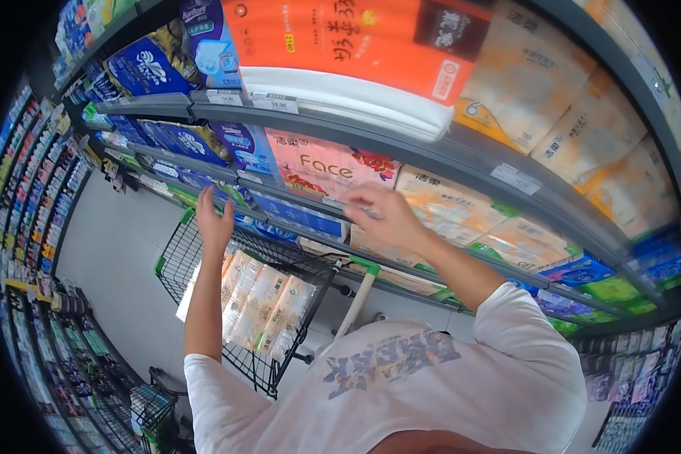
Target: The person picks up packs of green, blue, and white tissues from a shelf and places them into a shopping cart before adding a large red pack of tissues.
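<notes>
My left hand [215, 217] is raised above the far part of a wire shopping cart [175, 257], its fingers apart and nothing in it. My right hand [382, 213] is in front of the shelf, nearest a pink tissue pack [321, 163] marked "Face". Its fingers are loosely bent and slightly blurred, and I see nothing in them. Inside the cart lies a clear-wrapped bundle of cream and orange tissue packs [268, 306], partly hidden by my left forearm.
A large orange-red tissue pack [356, 41] juts from the upper shelf. Cream tissue packs [461, 197] and blue packs [197, 144] fill the shelves. The cart handle [358, 295] is close to my body. Stocked racks [34, 181] and another cart [147, 412] stand on the left.
</notes>
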`<state>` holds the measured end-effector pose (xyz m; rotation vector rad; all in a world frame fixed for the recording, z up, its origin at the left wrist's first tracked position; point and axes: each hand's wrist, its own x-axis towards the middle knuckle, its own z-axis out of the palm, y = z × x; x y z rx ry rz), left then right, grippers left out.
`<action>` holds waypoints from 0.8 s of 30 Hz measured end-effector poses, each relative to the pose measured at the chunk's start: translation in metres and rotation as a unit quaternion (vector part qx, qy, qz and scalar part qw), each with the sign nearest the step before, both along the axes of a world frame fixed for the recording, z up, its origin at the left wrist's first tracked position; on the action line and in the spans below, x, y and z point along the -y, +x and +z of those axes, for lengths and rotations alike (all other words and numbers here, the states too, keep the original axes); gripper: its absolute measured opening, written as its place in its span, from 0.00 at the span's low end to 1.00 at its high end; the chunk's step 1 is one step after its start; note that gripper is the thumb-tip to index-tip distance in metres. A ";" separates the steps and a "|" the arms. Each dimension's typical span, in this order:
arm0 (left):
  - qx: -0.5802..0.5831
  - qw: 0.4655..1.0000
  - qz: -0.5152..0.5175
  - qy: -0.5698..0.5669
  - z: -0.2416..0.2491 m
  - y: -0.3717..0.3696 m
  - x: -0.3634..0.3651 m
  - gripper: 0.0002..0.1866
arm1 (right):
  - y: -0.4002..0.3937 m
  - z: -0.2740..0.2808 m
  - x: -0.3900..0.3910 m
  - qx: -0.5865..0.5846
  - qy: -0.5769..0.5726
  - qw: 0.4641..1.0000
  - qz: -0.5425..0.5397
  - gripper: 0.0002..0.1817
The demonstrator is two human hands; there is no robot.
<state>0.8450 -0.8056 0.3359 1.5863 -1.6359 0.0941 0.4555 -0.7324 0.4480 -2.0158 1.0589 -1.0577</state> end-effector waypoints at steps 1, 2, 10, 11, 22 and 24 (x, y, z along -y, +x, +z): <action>-0.006 0.999 -0.037 -0.032 0.025 -0.017 0.011 0.27 | -0.008 0.016 0.002 0.008 -0.071 0.997 -0.017 0.12; -0.011 0.995 -0.074 -0.063 0.049 -0.033 0.022 0.26 | -0.016 0.030 0.007 0.028 -0.126 0.991 -0.033 0.12; -0.083 0.981 -0.111 -0.133 0.183 -0.117 0.082 0.27 | -0.073 0.095 0.017 0.109 -0.270 0.933 -0.210 0.10; -0.114 0.984 -0.092 -0.105 0.192 -0.121 0.086 0.28 | -0.078 0.098 0.018 0.117 -0.293 0.918 -0.239 0.12; -0.317 0.931 -0.141 -0.113 0.226 -0.126 0.145 0.40 | -0.110 0.115 0.044 0.029 -0.288 0.911 -0.295 0.38; -0.377 0.907 -0.164 -0.094 0.237 -0.129 0.145 0.42 | -0.106 0.120 0.051 -0.029 -0.309 0.904 -0.295 0.45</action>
